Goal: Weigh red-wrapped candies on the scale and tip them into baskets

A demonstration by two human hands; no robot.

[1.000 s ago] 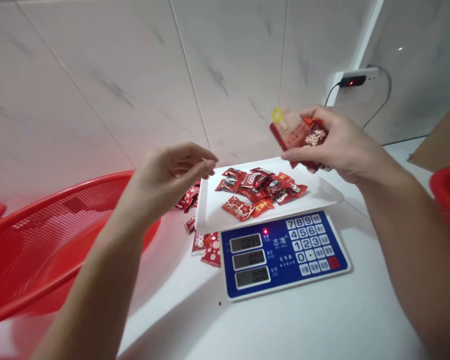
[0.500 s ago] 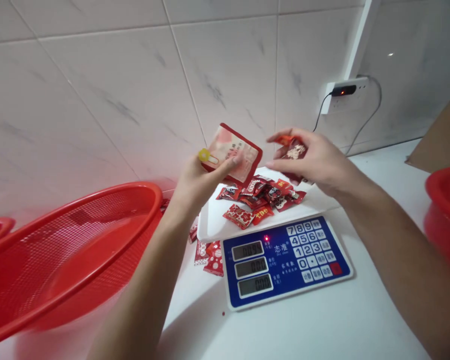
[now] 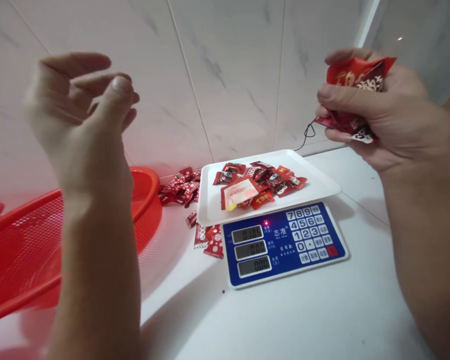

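My left hand is raised at the upper left, fingers loosely curled and apart, with nothing in them. At the upper right my right hand grips a few small candy packets, red and dark maroon, some partly covered by the thumb. Between and below the hands stands a digital scale with a white tray. Several wrapped candies are heaped on that tray. A cream packet with red edges and a yellow flower-shaped piece lies over the front left of the heap.
A red mesh basket stands at the left, partly behind my left forearm. More red wrapped candies are piled between basket and scale, and several packets lie beside the scale. Behind is a tiled wall with a black cord.
The cream packet has left my left hand and now rests on the tray. My hands have moved up and apart, the right still holding candies. The scale's top reading has risen.
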